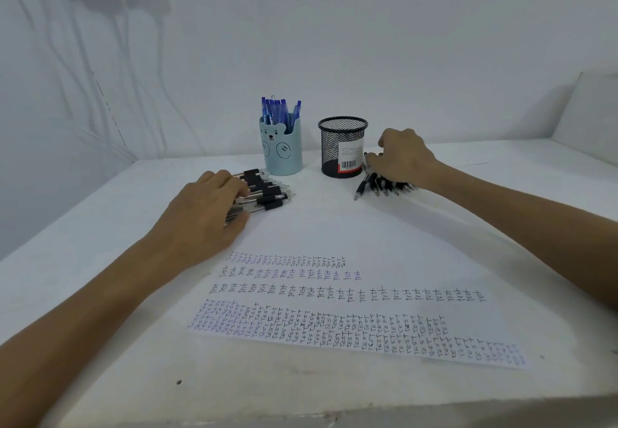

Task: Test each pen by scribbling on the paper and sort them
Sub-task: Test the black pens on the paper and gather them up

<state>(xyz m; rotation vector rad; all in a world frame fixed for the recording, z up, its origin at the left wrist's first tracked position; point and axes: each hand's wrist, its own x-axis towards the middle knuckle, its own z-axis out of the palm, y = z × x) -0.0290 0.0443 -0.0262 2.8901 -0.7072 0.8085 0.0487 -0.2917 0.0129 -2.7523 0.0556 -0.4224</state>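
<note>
A sheet of paper point(384, 253) lies in front of me, covered with rows of the word "test". My left hand point(204, 217) rests on a row of black-gripped pens point(267, 192) left of centre, fingers curled over their barrels. Over a second heap of black pens point(381, 185) on the right, my right hand point(403, 158) has its fingers curled around them. A light blue bear-faced cup point(282, 150) holds several blue pens point(279, 111). A black mesh cup point(341, 146) stands between that cup and my right hand; I cannot see inside it.
The white table point(100, 243) meets a white wall at the back. White cables point(100, 59) hang down the wall at the left. A raised white ledge point(588, 113) stands at the far right. The table's front edge runs along the bottom.
</note>
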